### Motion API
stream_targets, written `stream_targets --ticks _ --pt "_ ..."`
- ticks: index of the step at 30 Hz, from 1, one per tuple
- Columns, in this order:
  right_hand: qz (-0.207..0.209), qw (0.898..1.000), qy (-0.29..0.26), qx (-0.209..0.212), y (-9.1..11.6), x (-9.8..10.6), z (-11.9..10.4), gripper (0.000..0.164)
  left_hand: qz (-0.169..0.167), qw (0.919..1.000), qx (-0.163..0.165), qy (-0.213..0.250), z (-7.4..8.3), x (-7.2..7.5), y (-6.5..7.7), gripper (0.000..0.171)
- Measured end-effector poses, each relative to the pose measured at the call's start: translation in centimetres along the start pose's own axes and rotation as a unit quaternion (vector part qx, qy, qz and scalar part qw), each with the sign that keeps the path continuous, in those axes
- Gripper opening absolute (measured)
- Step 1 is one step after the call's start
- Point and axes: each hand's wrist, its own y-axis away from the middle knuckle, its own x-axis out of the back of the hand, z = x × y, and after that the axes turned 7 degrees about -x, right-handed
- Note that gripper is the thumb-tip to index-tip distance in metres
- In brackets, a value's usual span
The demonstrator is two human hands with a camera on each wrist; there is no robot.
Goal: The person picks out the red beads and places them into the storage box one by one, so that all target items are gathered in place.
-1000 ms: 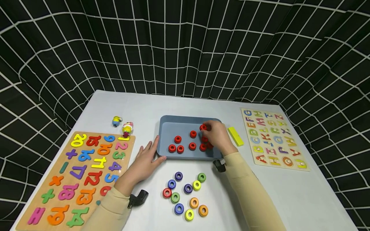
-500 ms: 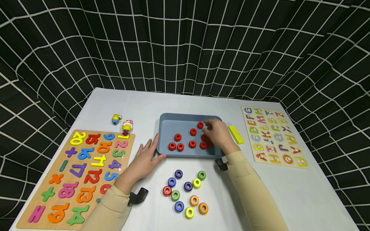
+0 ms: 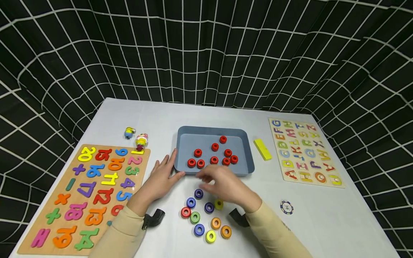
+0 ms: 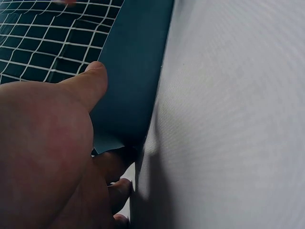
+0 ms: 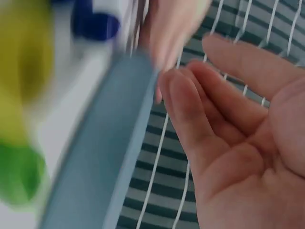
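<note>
A blue-grey tray [image 3: 206, 134] holds several red rings [image 3: 214, 147]. At its front left corner rests my left hand [image 3: 160, 182], fingers straight along the side; the left wrist view shows the thumb [image 4: 90, 86] against the tray wall [image 4: 136, 62]. My right hand [image 3: 226, 182] hovers over the tray's front edge, fingers loosely bent, nothing between them; the right wrist view shows an empty palm [image 5: 248, 157]. In front of the tray lie loose rings: purple [image 3: 209, 208], blue [image 3: 199, 230], red [image 3: 185, 212], green [image 3: 195, 217], yellow [image 3: 210, 236] and orange [image 3: 216, 223].
To the left lies a wooden number board [image 3: 75, 190], with two small figures [image 3: 141, 142] at its far edge. A yellow block [image 3: 262, 149] and a letter board [image 3: 306, 154] are to the right. A poker chip [image 3: 286, 207] lies beside my right sleeve.
My right hand let go of a red ring at the back of the tray, then came left and toward me, uncovering the poker chip and hiding a green ring. My left hand stayed put.
</note>
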Motion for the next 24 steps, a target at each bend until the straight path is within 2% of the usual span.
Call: stream_targets --ticks 3,5,10,14,16,18,21,24 --pt "-0.06 0.994 0.069 0.055 1.2 -2.2 -2.1 0.028 -0.001 1.0 -0.004 -0.001 0.0 0.0 0.0 0.086" --pt "-0.067 0.985 0.132 0.09 1.8 -3.5 -3.1 0.026 -0.001 1.0 -0.006 -0.001 -0.1 0.0 0.0 0.086" --pt "-0.01 0.956 0.269 0.117 2.6 -5.4 -4.4 0.009 -0.003 1.0 -0.003 0.004 -0.2 -0.1 0.0 0.087" --pt "0.017 0.94 0.318 0.118 2.9 -5.8 -4.6 0.006 -0.004 0.9999 -0.007 0.008 -0.2 -0.1 -0.2 0.087" --pt "0.017 0.942 0.312 0.118 2.9 -5.9 -4.5 0.006 -0.003 0.9999 -0.01 0.011 -0.1 -0.1 -0.3 0.086" --pt "0.005 0.954 0.277 0.113 2.9 -5.6 -4.4 0.005 -0.003 0.9998 -0.011 0.014 0.0 -0.1 -0.4 0.086" --pt "-0.01 0.982 0.174 0.078 3.0 -4.5 -3.6 0.012 -0.003 0.9999 -0.009 0.01 -0.1 -0.2 -0.2 0.086" --pt "0.013 0.997 0.071 0.006 3.2 -2.5 -1.7 0.025 0.001 1.0 -0.007 0.002 -0.2 -0.2 0.0 0.087"
